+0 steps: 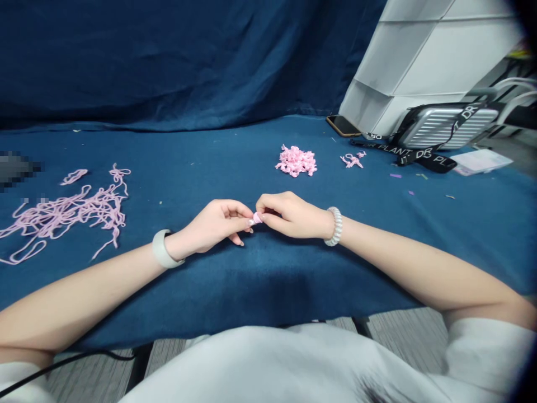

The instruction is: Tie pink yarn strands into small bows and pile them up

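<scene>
My left hand [220,224] and my right hand [289,215] meet over the front middle of the table. Between their fingertips is a small pink yarn piece [257,217], pinched from both sides; the fingers cover much of it, so its exact form is hidden. Beyond my right hand lies a pile of small pink knotted yarn pieces [296,161]. A few more pink pieces [353,160] rest to the right of that pile. Over on the left, loose pale pink yarn [84,210] spreads in a tangle, with a short looped bundle [74,177] behind it.
A blue cloth [201,168] covers the table. At the back right are a phone [344,126], a white boxy stand [390,73], a silver ribbed case [453,126] with a black lettered strap [432,159], and a pale flat packet [482,160]. Small scraps lie nearby.
</scene>
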The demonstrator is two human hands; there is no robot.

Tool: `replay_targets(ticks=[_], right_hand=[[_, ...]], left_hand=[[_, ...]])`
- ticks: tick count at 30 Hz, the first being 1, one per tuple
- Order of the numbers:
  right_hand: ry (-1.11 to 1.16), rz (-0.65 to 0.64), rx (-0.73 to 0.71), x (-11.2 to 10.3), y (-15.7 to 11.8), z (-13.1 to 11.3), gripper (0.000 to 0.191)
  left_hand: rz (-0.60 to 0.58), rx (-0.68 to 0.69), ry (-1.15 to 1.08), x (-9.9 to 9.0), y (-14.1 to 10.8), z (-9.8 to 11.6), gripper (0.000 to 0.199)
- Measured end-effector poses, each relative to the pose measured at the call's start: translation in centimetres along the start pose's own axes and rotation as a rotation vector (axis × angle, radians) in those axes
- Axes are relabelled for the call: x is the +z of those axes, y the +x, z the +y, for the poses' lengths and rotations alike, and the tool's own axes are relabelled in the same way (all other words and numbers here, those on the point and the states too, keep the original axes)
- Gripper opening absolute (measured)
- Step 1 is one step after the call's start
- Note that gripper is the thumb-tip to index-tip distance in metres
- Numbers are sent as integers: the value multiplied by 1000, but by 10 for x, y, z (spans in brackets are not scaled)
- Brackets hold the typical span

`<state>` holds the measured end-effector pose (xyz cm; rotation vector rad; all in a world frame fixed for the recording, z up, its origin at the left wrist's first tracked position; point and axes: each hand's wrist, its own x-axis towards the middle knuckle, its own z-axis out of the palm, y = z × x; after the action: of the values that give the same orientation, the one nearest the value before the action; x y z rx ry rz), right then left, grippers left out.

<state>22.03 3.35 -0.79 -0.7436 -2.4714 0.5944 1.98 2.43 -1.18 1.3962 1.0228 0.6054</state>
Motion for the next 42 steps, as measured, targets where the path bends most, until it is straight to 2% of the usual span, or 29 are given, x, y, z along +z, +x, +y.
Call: replay_targets(ticks=[7,21,28,31,35,42], right_hand=[[12,10,-23,2,-1,2,10],[45,16,-31,3,-1,3,13],[75,15,-15,4,-1,4,13],[58,60,-6,5,-3,4,11],[9,189,-27,8,-5,2,9],[-124,228,-139,11,-5,0,9]], left_hand=[[69,93,77,2,-2,-1,17],[98,143,155,5,-8,1,10],[96,156,126,4,-5,0,15],[98,174,105,4,-5,-2,14],[106,192,57,5,-6,-5,16],[119,147,-23,9,-9,-6,21]])
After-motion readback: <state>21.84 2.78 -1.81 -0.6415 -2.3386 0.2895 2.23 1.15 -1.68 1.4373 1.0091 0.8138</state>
